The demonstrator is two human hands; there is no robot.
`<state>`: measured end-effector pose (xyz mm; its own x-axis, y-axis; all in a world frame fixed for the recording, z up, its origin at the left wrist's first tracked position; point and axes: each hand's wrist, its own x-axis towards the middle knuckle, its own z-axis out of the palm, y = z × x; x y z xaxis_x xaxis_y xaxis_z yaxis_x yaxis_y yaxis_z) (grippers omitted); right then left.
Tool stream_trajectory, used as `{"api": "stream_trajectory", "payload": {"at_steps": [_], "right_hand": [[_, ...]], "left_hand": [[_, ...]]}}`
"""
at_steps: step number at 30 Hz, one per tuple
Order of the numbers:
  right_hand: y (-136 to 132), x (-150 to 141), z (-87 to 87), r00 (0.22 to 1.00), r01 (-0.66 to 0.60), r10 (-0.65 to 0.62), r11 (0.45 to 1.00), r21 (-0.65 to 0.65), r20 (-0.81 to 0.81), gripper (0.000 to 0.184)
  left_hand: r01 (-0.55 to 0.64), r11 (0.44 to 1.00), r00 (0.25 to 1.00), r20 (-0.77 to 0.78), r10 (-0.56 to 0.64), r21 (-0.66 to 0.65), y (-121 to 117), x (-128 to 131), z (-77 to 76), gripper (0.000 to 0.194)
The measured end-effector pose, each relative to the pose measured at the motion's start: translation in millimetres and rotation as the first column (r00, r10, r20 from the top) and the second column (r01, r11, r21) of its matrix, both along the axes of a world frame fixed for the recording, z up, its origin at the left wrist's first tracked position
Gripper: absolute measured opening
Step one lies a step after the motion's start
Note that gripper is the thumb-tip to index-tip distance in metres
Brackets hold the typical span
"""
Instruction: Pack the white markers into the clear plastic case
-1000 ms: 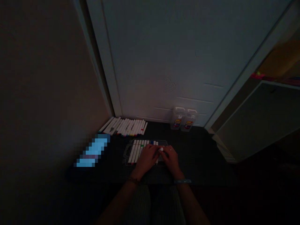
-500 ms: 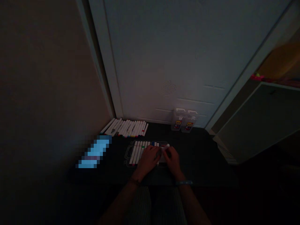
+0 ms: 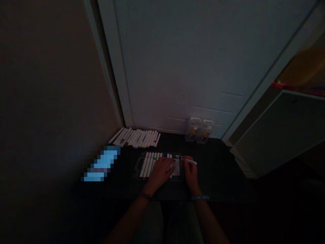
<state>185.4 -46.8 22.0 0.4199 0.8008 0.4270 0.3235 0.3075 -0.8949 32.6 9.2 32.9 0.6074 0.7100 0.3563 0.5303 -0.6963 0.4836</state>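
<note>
A clear plastic case [image 3: 138, 164] lies flat on the dark table, with a row of white markers [image 3: 146, 165] side by side in it. My left hand [image 3: 160, 170] rests over the markers in the middle of the case, its fingers spread and holding nothing. At the case's right end, my right hand [image 3: 190, 173] pinches a white marker [image 3: 191, 162], which is tilted across the fingers. Between the two hands a pale bare patch of the case shows. The light is dim, so fine detail of the fingertips is hard to make out.
Loose white markers [image 3: 139, 138] with coloured ends lie in a row at the back left. Two clear plastic cases [image 3: 193, 130] with labels stand upright against the white door [image 3: 162, 67]. A bright pixelated screen shape [image 3: 101, 166] lies at the left edge of the table.
My right hand has moved slightly right, away from my left hand, and the marker in it has turned and now points right. My left hand stays over the case, fingers more spread.
</note>
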Motion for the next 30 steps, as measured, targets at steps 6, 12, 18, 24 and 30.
{"api": "stream_trajectory", "payload": {"at_steps": [6,12,18,24,30], "right_hand": [[0.3,-2.5,2.8,0.989,-0.131,0.13,0.991,-0.012,-0.07,0.027],[0.5,-3.7,3.4,0.977,-0.203,0.201,0.979,-0.028,-0.072,0.031],[2.8,-4.5,0.9,0.976,-0.198,0.199,0.98,-0.027,0.083,0.03],[6.0,1.4,-4.4,0.999,-0.025,0.023,0.997,-0.07,-0.03,0.03],[5.7,-0.7,-3.8,0.999,-0.019,0.023,0.994,-0.103,0.036,0.03]], "left_hand": [[-0.027,1.0,1.0,0.0,0.027,0.006,-0.1,-0.4,-0.4,0.031],[-0.074,0.997,0.997,-0.009,0.074,0.003,2.2,0.2,-3.9,0.029],[-0.089,0.996,0.996,0.025,0.089,-0.002,4.5,-1.1,-9.2,0.034],[-0.019,0.998,1.0,-0.002,0.019,0.059,1.4,-0.7,-5.8,0.036],[-0.116,0.988,0.993,0.035,0.113,0.106,1.8,1.5,-10.9,0.044]]}}
